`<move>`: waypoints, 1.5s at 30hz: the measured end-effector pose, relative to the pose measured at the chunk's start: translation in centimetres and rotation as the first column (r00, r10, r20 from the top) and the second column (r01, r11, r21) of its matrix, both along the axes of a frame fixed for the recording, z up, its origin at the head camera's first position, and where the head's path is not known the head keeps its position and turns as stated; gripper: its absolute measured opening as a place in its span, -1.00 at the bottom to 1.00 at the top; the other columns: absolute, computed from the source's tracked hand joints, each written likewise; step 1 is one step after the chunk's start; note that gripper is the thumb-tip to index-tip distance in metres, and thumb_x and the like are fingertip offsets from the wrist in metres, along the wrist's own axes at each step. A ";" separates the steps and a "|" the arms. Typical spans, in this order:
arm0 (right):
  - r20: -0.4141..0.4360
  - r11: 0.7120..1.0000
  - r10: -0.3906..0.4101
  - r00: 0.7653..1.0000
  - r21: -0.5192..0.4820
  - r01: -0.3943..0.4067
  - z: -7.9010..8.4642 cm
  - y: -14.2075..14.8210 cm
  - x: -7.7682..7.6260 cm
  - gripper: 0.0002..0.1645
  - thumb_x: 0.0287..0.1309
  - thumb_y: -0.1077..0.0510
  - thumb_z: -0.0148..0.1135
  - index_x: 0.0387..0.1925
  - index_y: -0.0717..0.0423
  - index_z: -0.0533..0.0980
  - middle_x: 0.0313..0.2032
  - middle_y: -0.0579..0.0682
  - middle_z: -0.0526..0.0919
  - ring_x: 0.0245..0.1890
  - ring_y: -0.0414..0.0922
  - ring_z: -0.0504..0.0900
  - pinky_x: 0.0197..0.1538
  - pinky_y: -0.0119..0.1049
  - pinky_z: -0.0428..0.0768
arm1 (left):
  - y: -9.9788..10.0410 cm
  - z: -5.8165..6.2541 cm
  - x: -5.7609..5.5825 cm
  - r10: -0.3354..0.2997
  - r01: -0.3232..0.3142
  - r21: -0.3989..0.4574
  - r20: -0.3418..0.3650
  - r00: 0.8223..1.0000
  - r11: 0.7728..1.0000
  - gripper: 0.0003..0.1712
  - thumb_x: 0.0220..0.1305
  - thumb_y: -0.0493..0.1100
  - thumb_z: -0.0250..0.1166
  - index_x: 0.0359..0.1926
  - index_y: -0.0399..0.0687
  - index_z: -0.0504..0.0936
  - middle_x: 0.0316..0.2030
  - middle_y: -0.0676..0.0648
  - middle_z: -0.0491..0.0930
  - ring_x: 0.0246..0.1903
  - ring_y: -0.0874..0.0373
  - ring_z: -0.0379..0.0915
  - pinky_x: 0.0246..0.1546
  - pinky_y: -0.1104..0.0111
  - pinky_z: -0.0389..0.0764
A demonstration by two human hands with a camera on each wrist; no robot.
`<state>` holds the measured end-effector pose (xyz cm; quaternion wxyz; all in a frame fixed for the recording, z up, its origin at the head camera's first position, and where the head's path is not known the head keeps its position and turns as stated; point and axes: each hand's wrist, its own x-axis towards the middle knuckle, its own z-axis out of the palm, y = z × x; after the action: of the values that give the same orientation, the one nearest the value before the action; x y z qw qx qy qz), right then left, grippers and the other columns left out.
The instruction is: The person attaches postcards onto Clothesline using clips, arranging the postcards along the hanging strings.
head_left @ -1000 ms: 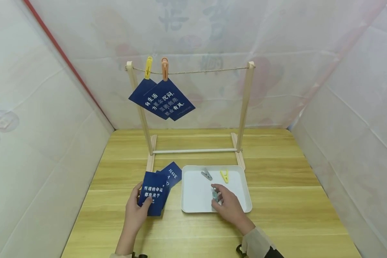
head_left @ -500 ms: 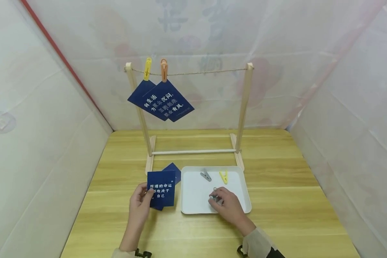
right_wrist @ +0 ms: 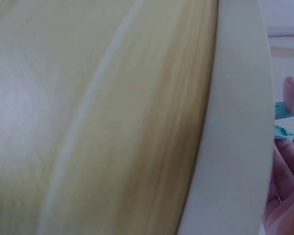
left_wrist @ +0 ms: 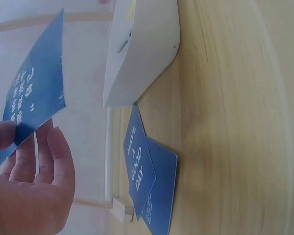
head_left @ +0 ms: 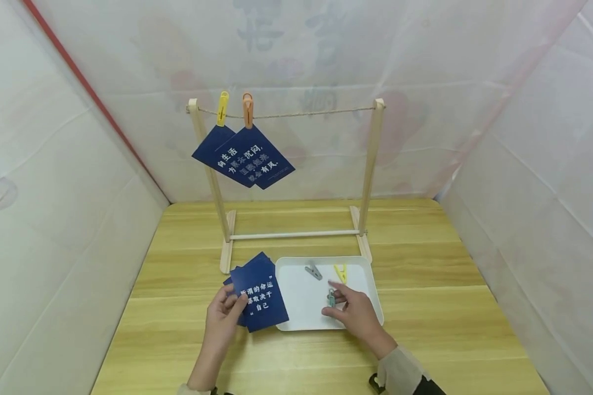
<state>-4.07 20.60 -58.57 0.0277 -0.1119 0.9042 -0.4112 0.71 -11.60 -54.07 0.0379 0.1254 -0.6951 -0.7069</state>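
Note:
My left hand (head_left: 222,315) pinches a dark blue card (head_left: 267,299) with white lettering by its left edge, thumb on the front. In the left wrist view this card (left_wrist: 39,83) is tilted and raised above the table. Below it lie two more blue cards, the upper one a "HAVE A GOOD DAY" card (left_wrist: 139,161). Over the white tray (head_left: 301,302), my right hand (head_left: 361,315) holds a teal clothespin (head_left: 331,298) between thumb and fingers. A grey clothespin (head_left: 313,271) and a yellow clothespin (head_left: 341,273) lie farther back in the tray.
Behind the tray stands a wooden frame (head_left: 370,170) with a twine line (head_left: 311,113) across its top. Two overlapping blue cards (head_left: 269,164) hang at the line's left, under a yellow clothespin (head_left: 222,109) and an orange clothespin (head_left: 248,111). White sheeting (head_left: 524,164) encloses the table.
My left hand has shifted right with its card, which has turned and now overlaps the tray's left edge. The right hand stays over the tray; the teal clothespin has turned in its fingers.

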 end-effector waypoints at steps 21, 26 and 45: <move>-0.038 0.998 0.048 0.998 -0.028 -0.049 3.9 1.6 -3.2 -0.35 -0.04 -0.08 0.55 0.08 0.03 0.56 -0.23 -0.19 0.72 -0.26 -0.29 0.70 -0.24 -0.43 0.67 | -0.4 2.3 -1.6 -0.054 0.055 0.014 -0.024 0.998 0.998 -0.55 0.39 -0.40 0.17 0.26 -0.17 0.39 0.02 -0.34 0.63 -0.17 0.12 0.69 -0.13 0.22 0.74; -0.023 0.998 0.053 0.998 -0.045 -0.054 4.7 1.6 -3.8 -0.40 -0.01 -0.03 0.54 0.07 0.06 0.55 -0.23 -0.16 0.71 -0.27 -0.30 0.69 -0.23 -0.41 0.67 | -0.4 2.8 -1.8 -0.055 0.055 -0.006 -0.042 0.998 0.998 -0.61 0.40 -0.38 0.18 0.21 -0.29 0.43 -0.03 -0.39 0.65 -0.23 0.16 0.67 -0.16 0.31 0.73; -0.308 0.994 0.087 0.947 -0.035 -0.102 7.6 2.3 -5.1 -0.80 0.23 0.07 0.35 -0.15 -0.07 0.52 -0.32 -0.24 0.78 -0.28 -0.28 0.74 -0.51 -0.43 0.56 | -0.4 4.7 -3.3 -0.094 0.094 -0.010 -0.079 0.992 0.996 -0.62 0.41 -0.34 0.20 0.22 -0.27 0.45 0.01 -0.38 0.63 -0.18 0.17 0.65 -0.13 0.30 0.73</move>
<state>-9.20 22.85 -51.01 -0.0959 -0.2181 0.8805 -0.4099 -2.60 -11.95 -49.40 0.0326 0.0643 -0.7005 -0.7100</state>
